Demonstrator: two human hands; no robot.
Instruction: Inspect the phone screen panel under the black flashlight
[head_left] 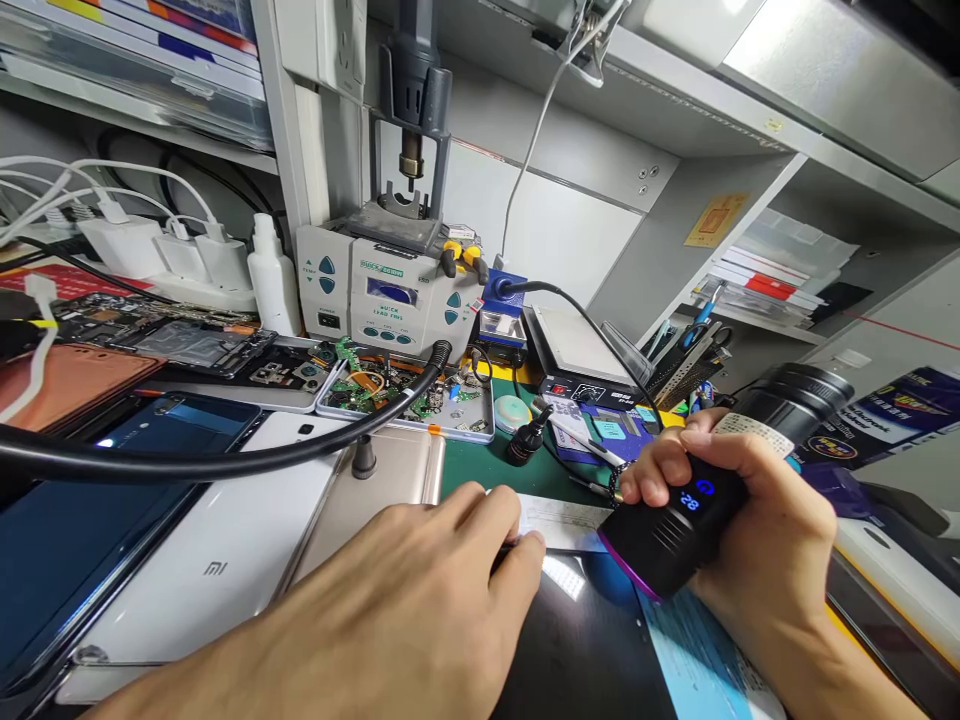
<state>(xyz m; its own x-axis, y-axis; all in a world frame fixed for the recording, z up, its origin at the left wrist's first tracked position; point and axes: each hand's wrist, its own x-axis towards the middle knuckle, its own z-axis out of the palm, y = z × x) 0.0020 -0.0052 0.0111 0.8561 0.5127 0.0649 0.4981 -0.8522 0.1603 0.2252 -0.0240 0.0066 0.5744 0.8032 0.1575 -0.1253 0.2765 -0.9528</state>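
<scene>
White-backed phone [225, 570] lies face down just left of the left hand [420, 600], which rests flat, fingers together, pressing a dark glossy panel [577, 650] in front of the person. To its right, the right hand [750, 520] is clamped round a black lamp [675, 525], display lit, aimed down at the panel; judging by this, the curing looks under way, not finished.

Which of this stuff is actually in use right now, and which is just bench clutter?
In use:
right hand gripping the black lamp
left hand pressing the dark screen

Lying about:
white phone
blue phone
rework station
parts tray
chargers
</scene>
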